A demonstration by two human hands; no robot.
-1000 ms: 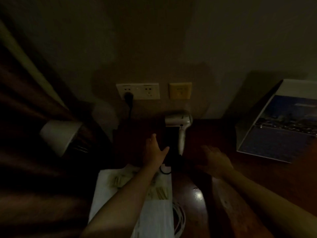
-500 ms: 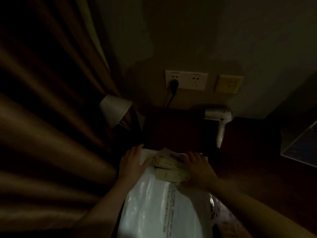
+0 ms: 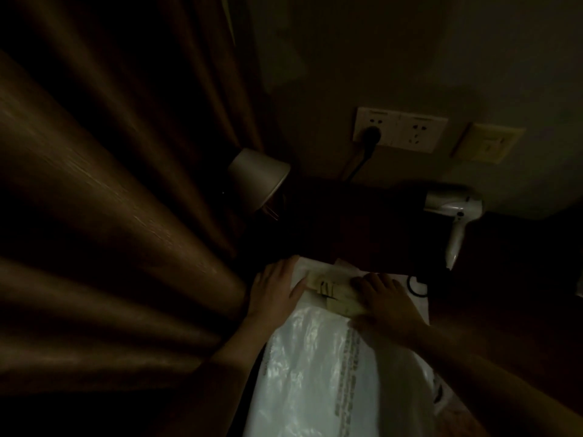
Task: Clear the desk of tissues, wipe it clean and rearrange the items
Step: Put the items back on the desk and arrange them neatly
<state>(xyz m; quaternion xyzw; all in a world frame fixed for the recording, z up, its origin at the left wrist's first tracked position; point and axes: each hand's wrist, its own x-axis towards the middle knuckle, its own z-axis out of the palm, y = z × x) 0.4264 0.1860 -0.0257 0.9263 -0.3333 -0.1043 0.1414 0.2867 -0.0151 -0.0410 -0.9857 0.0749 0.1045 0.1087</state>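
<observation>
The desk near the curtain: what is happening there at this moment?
A person has both hands on a white plastic bag that lies on the dark desk. The left hand presses flat on its far left corner; the right hand rests on small beige packets at its far end. A white hair dryer lies behind, near the wall.

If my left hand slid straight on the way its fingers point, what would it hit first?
The way looks free across the dark desk beyond the white bag; the left hand would probably reach the wall near the cord first. The lamp shade sits left of that line, though depth is unclear.
</observation>
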